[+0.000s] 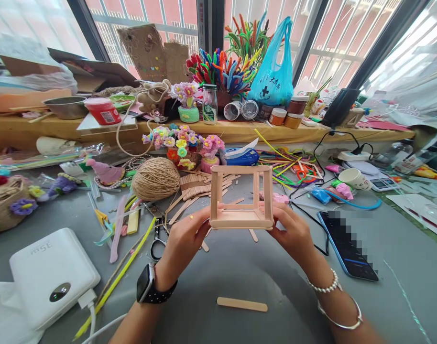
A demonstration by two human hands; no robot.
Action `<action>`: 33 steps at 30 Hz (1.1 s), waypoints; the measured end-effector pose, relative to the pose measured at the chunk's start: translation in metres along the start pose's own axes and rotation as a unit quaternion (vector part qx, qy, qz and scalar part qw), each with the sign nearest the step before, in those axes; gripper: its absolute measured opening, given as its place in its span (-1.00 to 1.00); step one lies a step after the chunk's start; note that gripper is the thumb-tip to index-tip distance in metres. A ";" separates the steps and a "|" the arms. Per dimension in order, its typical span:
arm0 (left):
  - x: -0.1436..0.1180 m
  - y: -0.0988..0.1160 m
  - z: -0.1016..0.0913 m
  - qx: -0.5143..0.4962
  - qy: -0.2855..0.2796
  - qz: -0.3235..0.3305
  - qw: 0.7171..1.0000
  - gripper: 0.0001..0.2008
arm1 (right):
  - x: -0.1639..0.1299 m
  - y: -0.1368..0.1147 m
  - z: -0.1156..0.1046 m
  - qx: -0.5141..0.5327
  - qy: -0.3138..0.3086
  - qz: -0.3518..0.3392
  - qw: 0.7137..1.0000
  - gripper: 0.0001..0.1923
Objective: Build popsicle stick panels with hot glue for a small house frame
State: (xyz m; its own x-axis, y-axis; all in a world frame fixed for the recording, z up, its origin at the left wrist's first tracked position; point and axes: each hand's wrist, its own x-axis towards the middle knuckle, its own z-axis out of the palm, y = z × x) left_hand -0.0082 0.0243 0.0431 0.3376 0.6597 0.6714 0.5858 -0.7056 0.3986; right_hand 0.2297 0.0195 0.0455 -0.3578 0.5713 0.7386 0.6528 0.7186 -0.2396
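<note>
Head view: left hand (184, 239) and right hand (292, 234) pinch opposite ends of a pale wooden craft-stick box frame (241, 197), held above the grey tabletop (240, 272). Uneven squeezing could likely rack its thin uprights or loosen joints.

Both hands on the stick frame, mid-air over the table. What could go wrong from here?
1. The open popsicle-stick box frame is pinched only at its base corners by left hand and right hand; its thin uprights might rack or pop loose.
2. If dropped, it could land on the loose flat wooden stick below.
</note>
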 end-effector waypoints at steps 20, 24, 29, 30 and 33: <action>-0.011 -0.004 0.005 0.049 0.047 0.131 0.989 -0.63 | -0.013 0.006 0.008 -0.159 0.048 -0.082 0.983 -0.74; -0.011 -0.003 0.004 0.049 0.052 0.141 0.987 -0.61 | -0.014 0.006 0.007 -0.176 0.047 -0.085 0.980 -0.75; -0.016 -0.004 0.005 0.054 0.073 0.151 0.984 -0.60 | -0.015 0.006 0.005 -0.176 0.048 -0.106 0.977 -0.80; -0.017 -0.005 0.005 0.041 0.073 0.143 0.986 -0.60 | -0.015 0.006 0.005 -0.178 0.046 -0.109 0.977 -0.81; -0.021 -0.008 0.007 -0.018 0.061 0.085 0.994 -0.59 | -0.016 0.004 0.006 -0.191 0.038 -0.115 0.974 -0.83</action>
State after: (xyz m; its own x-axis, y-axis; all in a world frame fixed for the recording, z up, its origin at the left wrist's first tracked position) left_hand -0.0146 0.0178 0.0218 0.3372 0.4952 0.8007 0.5007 -0.8145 0.2929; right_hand 0.2344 0.0161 0.0294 -0.4834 0.3707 0.7931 0.7667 0.6164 0.1792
